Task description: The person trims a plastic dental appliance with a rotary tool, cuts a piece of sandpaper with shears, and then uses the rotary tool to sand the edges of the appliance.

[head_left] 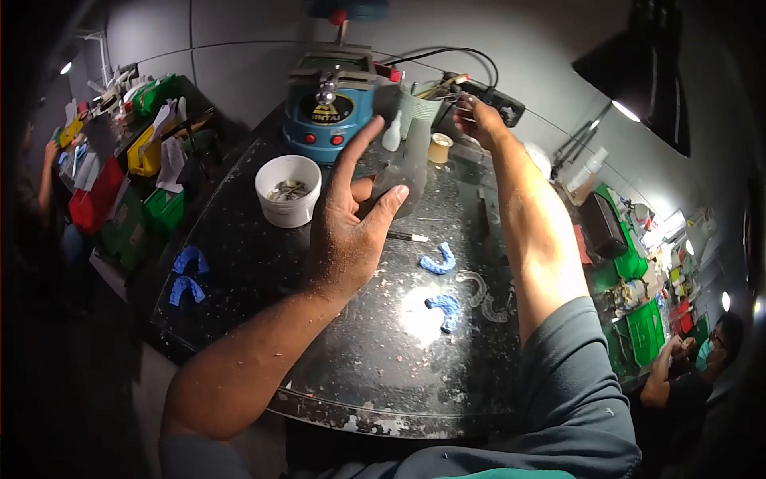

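My left hand [351, 215] is raised over the middle of the table, index finger and thumb stretched out. Its other fingers curl around a grey translucent plastic piece [408, 164], blurred, whose exact kind I cannot make out. At the back, my right hand [479, 121] reaches to the pale cup of tools [418, 112], its fingertips close together by thin metal handles. What they pinch is too small to name. Blue dental arch models [437, 259] lie on the table, with another blue model [444, 311] nearer me. Clear arch-shaped trays [472, 287] rest beside them.
A blue machine [327, 120] stands behind a white tub [288, 191] of small bits. More blue models [188, 289] lie at left. A squeeze bulb [392, 133] and small jar [440, 148] sit by the cup. A lamp [638, 72] hangs at right; a masked person [686, 367] sits beyond.
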Action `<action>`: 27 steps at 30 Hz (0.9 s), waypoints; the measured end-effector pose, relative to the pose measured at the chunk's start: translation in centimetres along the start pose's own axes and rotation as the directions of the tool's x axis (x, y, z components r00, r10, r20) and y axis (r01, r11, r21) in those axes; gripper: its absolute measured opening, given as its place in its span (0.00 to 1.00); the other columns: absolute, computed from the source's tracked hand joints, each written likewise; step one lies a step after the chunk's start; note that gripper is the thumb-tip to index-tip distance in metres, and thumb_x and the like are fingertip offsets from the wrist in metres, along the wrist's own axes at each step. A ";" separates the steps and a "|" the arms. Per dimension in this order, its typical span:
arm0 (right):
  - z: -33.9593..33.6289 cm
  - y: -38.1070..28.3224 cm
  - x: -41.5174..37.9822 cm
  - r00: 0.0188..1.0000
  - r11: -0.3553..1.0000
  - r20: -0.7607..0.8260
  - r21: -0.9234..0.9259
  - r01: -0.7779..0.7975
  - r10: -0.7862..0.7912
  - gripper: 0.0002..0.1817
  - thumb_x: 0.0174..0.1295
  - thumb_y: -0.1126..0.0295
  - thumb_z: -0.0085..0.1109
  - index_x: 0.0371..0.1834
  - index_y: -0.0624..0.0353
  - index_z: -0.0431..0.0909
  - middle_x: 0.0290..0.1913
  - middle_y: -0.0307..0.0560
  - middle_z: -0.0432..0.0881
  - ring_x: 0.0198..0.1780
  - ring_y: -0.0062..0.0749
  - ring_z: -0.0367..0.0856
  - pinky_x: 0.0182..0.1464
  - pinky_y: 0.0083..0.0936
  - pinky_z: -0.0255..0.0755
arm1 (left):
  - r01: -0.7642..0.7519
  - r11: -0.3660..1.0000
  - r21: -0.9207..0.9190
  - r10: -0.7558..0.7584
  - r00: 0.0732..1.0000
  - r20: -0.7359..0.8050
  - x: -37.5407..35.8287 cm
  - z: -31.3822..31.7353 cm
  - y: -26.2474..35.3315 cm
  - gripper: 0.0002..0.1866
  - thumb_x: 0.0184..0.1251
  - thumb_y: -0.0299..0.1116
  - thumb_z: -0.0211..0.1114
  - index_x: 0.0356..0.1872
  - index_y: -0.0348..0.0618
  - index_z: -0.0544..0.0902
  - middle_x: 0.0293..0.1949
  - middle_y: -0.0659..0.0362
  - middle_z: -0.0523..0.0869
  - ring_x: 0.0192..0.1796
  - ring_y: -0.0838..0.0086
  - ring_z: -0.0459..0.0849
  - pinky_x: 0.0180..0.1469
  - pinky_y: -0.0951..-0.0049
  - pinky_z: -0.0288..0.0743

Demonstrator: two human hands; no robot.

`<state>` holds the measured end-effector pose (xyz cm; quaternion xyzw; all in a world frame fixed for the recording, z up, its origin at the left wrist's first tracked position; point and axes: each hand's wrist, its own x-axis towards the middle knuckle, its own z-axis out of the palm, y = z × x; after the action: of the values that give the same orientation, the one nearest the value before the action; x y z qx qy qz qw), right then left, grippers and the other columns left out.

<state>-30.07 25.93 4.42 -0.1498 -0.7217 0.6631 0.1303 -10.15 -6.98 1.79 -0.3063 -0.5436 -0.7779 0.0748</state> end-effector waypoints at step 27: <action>-11.9 2.9 -26.7 0.990 0.955 0.098 0.288 0.073 -0.106 0.21 0.61 0.84 0.48 0.60 0.65 0.71 0.47 0.54 0.81 0.48 0.37 0.85 0.54 0.29 0.81 | -0.064 0.846 0.530 -0.143 0.929 0.341 -0.5 -0.5 -0.6 0.18 0.61 0.26 0.58 0.54 0.40 0.81 0.45 0.55 0.86 0.48 0.72 0.83 0.57 0.71 0.75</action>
<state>-0.76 26.70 2.90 -0.0592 -0.6314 0.7605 0.1395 -10.21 -7.28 0.90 -0.4020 -0.7481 -0.5266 0.0373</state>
